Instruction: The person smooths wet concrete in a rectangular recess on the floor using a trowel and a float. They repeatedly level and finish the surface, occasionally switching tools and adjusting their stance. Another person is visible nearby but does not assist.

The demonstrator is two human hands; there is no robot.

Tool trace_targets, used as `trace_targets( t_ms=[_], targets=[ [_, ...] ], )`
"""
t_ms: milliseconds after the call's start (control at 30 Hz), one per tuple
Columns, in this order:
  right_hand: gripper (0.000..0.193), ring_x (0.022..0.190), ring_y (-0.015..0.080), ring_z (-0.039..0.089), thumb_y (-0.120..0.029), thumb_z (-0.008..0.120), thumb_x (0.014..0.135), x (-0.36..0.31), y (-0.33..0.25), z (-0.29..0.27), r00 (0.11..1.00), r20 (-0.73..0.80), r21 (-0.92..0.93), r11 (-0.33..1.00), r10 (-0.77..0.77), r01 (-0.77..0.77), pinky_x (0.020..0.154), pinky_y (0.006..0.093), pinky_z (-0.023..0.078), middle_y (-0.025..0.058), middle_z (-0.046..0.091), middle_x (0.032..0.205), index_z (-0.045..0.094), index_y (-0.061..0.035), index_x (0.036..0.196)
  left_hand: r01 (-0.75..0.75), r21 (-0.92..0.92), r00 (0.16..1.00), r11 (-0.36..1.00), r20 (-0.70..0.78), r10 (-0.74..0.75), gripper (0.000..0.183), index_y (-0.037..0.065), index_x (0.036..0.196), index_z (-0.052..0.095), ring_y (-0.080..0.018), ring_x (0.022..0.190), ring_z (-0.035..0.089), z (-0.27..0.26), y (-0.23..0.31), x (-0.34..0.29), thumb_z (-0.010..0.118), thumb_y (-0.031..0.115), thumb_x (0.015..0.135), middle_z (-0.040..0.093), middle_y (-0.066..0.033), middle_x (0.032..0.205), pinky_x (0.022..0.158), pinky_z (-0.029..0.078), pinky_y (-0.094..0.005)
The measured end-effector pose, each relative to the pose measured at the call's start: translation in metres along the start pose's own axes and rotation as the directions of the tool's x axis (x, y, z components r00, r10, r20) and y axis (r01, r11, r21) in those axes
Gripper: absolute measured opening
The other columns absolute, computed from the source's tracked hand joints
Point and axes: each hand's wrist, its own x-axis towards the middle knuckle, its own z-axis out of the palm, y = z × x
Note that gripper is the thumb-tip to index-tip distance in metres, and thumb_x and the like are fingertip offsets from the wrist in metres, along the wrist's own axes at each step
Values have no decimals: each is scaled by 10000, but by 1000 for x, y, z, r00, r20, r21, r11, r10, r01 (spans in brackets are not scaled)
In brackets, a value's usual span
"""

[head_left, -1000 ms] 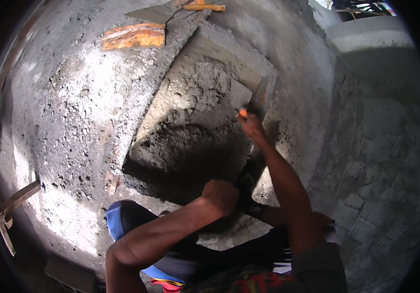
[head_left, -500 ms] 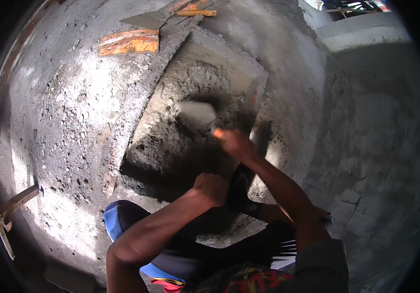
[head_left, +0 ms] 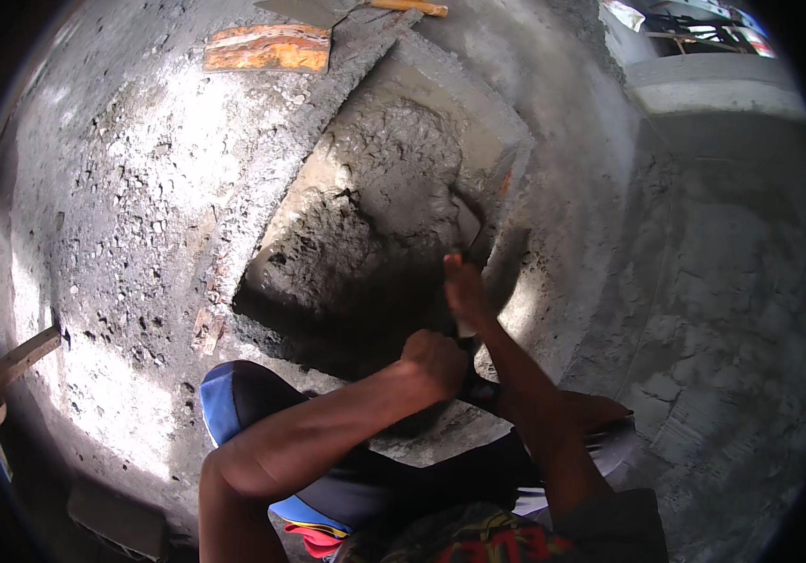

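My right hand (head_left: 467, 296) is wrapped round the handle of a trowel. The trowel's metal blade (head_left: 467, 222) is partly sunk in wet grey mortar (head_left: 393, 169), close to the right side of a shallow rectangular mixing tray (head_left: 283, 178). The tray's rim is crusted with cement. My left hand (head_left: 433, 364) is closed in a fist by the tray's near right corner, a little below and left of my right hand. Whatever its fingers may hold is hidden. Shadow covers the mortar nearest me.
Beyond the tray lie a paint-worn board (head_left: 269, 49) and another tool with a wooden handle (head_left: 409, 7). Rough grey floor (head_left: 140, 188) with sunlit patches spreads left. A plastered wall (head_left: 722, 281) rises at right. Timber (head_left: 23, 358) juts in at far left.
The trowel blade has gone from the middle of the mortar to its right side and now stands steeper. My left fist has shifted slightly right. The view has tilted a little.
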Motion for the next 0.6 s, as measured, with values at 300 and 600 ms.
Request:
trace_targets(
  t_ms=[300,600],
  targets=[
    [386,852,447,677,-421,587,990,-98,-10,72,872,-220,78,883,-437,463,755,499,552,233,706,867,652,-62,1115,-176,323,969,930,-107,221,228,20,924,744,-318,868,734,12,-8,5,613,137,780,731,-191,858,782,590,-435],
    [609,855,490,663,-528,457,1012,21,-41,-42,958,-199,-132,974,-206,182,750,543,535,291,676,796,699,18,895,64,-9,996,998,-64,-65,195,47,892,765,-301,892,742,-26,-1,-12,634,143,784,752,-150,901,772,577,-414]
  ],
)
